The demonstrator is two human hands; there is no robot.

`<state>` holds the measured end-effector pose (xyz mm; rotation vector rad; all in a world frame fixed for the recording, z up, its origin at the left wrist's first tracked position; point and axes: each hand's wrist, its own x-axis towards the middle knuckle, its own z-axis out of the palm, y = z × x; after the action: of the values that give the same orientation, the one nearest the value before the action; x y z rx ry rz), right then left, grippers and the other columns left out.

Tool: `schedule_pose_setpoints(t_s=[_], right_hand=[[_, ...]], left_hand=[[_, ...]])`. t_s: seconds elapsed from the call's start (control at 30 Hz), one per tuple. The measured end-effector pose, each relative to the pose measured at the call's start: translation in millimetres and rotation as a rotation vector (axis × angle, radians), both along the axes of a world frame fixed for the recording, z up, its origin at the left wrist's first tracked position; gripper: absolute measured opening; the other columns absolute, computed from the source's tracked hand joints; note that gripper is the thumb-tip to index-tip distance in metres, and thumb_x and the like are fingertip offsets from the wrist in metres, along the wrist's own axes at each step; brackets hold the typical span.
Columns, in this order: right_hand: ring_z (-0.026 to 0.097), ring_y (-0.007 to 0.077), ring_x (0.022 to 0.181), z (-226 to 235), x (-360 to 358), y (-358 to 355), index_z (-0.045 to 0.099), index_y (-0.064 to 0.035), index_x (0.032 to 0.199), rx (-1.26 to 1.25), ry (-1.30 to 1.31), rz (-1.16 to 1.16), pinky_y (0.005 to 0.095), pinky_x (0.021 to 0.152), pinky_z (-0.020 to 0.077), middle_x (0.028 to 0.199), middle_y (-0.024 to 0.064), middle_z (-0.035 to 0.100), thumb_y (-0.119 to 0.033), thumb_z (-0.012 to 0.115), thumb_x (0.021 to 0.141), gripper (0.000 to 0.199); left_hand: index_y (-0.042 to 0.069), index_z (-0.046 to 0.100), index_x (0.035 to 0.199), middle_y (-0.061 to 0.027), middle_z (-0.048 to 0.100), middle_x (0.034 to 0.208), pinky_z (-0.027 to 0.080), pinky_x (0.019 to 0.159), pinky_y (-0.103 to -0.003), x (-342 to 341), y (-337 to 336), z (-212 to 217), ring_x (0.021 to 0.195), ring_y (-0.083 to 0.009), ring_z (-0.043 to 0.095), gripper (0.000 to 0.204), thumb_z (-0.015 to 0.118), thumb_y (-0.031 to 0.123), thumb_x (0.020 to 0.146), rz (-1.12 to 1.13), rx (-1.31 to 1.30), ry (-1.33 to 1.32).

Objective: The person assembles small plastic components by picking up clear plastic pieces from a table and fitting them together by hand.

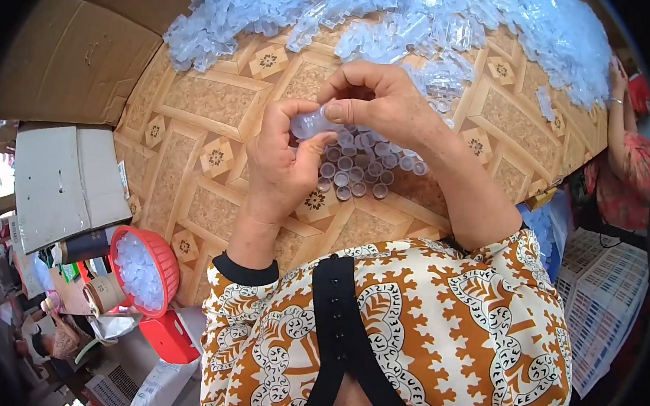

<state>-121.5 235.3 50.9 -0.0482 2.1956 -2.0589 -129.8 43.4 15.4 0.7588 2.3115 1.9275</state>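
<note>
My left hand (277, 159) grips a clear plastic container (305, 125) between thumb and fingers, above the table (214, 189). Thumb and forefinger of my right hand (383, 102) are pinched at the container's right end; whether they hold a separate small part is hidden. Just beneath and to the right of the container lies a loose group of small round clear caps (357, 168). Beyond my hands, a large heap of clear plastic pieces (425, 19) spreads along the far side of the table, some of them trailing toward the caps.
Cardboard (88, 62) walls the table's left side. Below it, a red plastic basket (166, 268) holds many clear pieces, with a red box (170, 339) near it. At right, another person's arm (618, 139) reaches the heap, above stacked white printed cartons (602, 294).
</note>
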Motion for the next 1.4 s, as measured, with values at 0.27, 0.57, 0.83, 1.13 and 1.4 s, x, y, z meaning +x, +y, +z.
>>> schedule_pose_setpoints(t_s=[0.27,0.57,0.83,1.13,1.4], right_hand=[[0.06,0.0108,0.092,2,-1,3,0.06,0.0009,0.126,-0.125,-0.227,0.285,0.0264,0.079,0.0505,0.109,0.0048,0.066,-0.016,0.067,0.092,0.039],[0.063,0.013,0.095,-7,2,-4,0.061,0.0019,0.122,-0.322,-0.197,0.265,0.0277,0.082,0.0514,0.109,0.0074,0.067,-0.014,0.07,0.089,0.038],[0.063,0.0113,0.089,-10,2,-7,0.063,0.0006,0.117,-0.266,-0.234,0.187,0.0261,0.079,0.0522,0.103,0.0053,0.068,-0.016,0.069,0.091,0.032],[0.063,0.0099,0.085,-12,-3,-7,0.065,-0.0052,0.12,-0.212,-0.256,0.231,0.0255,0.069,0.0554,0.096,0.0022,0.066,-0.029,0.062,0.098,0.033],[0.061,0.0073,0.079,-12,-10,12,0.065,-0.0049,0.125,0.22,0.076,-0.142,0.0226,0.07,0.0517,0.097,0.0035,0.07,-0.012,0.062,0.096,0.031]], left_hand=[[0.007,0.057,0.11,-0.0116,0.071,0.094,0.055,0.066,-0.032,3,-2,2,0.078,-0.0215,0.071,0.032,0.074,0.005,0.084,0.002,-0.039,0.252],[0.007,0.058,0.11,-0.0121,0.07,0.095,0.055,0.066,-0.033,6,-4,13,0.078,-0.024,0.071,0.034,0.076,0.006,0.081,0.042,-0.137,0.379],[0.004,0.058,0.123,-0.0128,0.072,0.101,0.057,0.073,-0.032,10,3,12,0.085,-0.023,0.072,0.043,0.074,0.002,0.083,0.064,-0.08,0.339],[0.001,0.061,0.121,-0.0107,0.07,0.109,0.055,0.075,-0.026,4,0,-4,0.091,-0.0135,0.068,0.031,0.067,0.002,0.091,0.012,0.127,-0.023],[-0.002,0.054,0.125,-0.0126,0.066,0.105,0.059,0.067,-0.028,7,-18,-2,0.078,-0.0165,0.067,0.032,0.063,0.004,0.095,0.124,0.37,-0.258]])
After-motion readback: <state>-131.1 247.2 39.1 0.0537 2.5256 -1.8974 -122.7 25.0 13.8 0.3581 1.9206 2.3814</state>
